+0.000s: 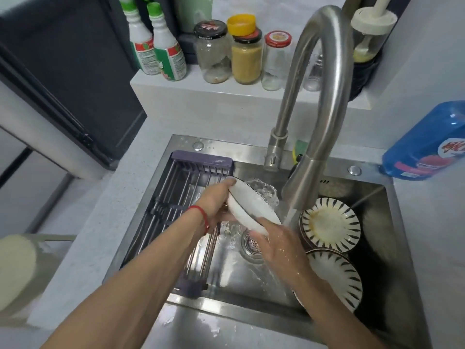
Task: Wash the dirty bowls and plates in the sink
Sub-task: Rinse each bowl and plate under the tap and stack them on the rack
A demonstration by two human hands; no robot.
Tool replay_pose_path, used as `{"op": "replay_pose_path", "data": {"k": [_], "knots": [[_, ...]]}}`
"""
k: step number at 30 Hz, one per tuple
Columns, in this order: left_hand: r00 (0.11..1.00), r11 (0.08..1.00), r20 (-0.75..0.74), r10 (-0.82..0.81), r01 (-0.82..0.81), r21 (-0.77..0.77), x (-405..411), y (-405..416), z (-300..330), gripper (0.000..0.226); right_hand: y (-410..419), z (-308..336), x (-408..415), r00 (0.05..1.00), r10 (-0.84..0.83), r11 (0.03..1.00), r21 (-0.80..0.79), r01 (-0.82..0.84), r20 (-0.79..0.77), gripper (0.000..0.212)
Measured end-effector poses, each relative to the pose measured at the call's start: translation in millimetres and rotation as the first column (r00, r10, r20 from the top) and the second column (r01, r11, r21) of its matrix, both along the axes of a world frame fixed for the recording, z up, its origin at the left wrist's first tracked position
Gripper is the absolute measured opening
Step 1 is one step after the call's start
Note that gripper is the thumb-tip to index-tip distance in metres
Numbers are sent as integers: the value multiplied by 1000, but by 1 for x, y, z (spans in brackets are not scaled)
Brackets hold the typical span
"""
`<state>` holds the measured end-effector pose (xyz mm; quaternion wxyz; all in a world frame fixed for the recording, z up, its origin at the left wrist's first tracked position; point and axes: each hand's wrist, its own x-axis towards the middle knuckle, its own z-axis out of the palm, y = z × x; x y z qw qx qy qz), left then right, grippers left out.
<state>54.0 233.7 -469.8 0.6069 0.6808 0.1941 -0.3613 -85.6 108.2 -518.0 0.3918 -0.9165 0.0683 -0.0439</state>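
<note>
A white bowl point(247, 206) with a dark rim is tilted on edge over the steel sink point(251, 313), close to the running water point(289, 216) from the faucet point(324, 102). My left hand point(216, 202) grips its far upper rim. My right hand point(278, 241) holds its near lower edge, wet with drops. Water splashes behind the bowl. Two dirty striped bowls lie in the sink's right side: one stacked at the back point(329, 224), one nearer point(339, 278).
A purple draining rack point(181, 195) spans the sink's left half. The drain strainer point(250, 244) is under the bowl. Jars point(246, 59) and bottles point(166, 51) stand on the ledge behind. A blue detergent bottle point(427, 144) lies at the right; a sponge point(299, 151) is behind the faucet.
</note>
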Motion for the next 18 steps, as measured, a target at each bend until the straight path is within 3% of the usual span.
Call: {"op": "replay_pose_path", "data": {"k": [3,6,10,12,14,16,18], "knots": [[974,976,67,-215,217,-18,11,17,15,57,30,19,18,961,-267,877,396,271,-67,8],[944,957,160,-289,278,86,15,38,-1,66,49,28,38,920,-386,728,591,348,-66,9],[972,975,150,-183,160,153,30,79,-20,79,48,38,61,901,-397,443,823,355,-176,32],[995,996,44,-85,84,27,40,103,-20,64,51,40,78,904,-343,199,922,334,-254,31],[999,993,-31,18,-22,-118,49,123,-15,47,60,31,95,903,-271,37,934,355,-333,36],[992,974,-45,121,-128,-187,60,140,-15,41,75,18,108,910,-202,-21,931,365,-361,40],[979,958,-14,203,-201,-204,71,151,-13,40,93,8,117,907,-126,46,911,409,-401,43]]}}
